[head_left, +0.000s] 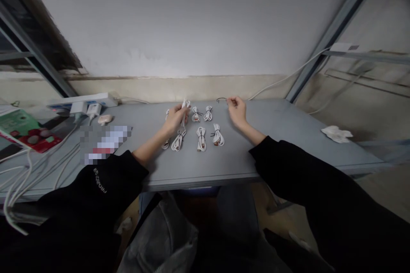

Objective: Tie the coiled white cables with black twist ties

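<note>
My left hand (176, 117) is closed around a coiled white cable (184, 115), which it lifts above the grey table. Off to the right, my right hand (236, 110) pinches one end of a thin black cable tie (221, 99), whose free part curves leftward. Between the hands lie several white cable bundles in two rough rows, among them a bundle (195, 114) at the back and another (201, 138) in front, with dark ties around their middles. One more bundle (178, 140) lies just below my left hand, and part of the leftmost ones is hidden by that hand.
A white power strip (105, 99) with plugged-in chargers stands at the back left, with loose cords trailing forward. A green and red package (24, 130) lies at the far left. Crumpled white tissue (336, 134) rests on the right of the table (288, 149). Metal posts frame both sides.
</note>
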Demonstrator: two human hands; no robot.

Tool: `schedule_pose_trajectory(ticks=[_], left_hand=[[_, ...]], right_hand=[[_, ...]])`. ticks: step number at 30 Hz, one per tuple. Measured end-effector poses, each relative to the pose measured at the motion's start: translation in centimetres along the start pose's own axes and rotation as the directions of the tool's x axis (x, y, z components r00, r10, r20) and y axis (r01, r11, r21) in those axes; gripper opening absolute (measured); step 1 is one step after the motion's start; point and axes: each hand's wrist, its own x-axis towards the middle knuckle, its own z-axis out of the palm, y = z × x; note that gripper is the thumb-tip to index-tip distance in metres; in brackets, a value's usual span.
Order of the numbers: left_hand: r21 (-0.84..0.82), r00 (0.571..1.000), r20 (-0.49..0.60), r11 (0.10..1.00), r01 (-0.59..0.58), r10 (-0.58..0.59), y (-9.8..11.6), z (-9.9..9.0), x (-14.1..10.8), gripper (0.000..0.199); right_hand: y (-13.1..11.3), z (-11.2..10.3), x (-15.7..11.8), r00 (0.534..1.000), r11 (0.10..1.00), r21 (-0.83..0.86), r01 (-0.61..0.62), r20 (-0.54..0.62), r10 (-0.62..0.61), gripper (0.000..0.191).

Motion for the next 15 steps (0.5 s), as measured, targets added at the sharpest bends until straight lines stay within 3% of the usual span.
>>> schedule_pose_trajectory(ticks=[4,9,12,15], left_hand=[[-0.075,0.997,-0.068,0.997,0.026,-0.031,0.6,-1.2,0.7,0.013],[0.024,0.976,-0.209,0.997,0.07,-0.063,1.1,-3.7,1.9,0.017],[0.125,0.931,-0.363,0.987,0.098,-0.046,1.0,-5.2,2.5,0.021],[0.232,0.913,-0.403,0.957,0.171,-0.065,0.4,-6.4,2.8,0.021]], right_hand=[[1.0,-0.4,0.9,0.997,0.997,-0.038,-0.073,-0.017,0.073,0.012],[2.2,-1.9,2.3,0.989,0.971,-0.189,-0.145,0.005,0.149,0.011],[2.8,-2.7,2.7,0.979,0.941,-0.295,-0.163,0.072,0.192,0.013],[3.2,-3.1,2.8,0.958,0.879,-0.443,-0.177,0.128,0.258,0.018]])
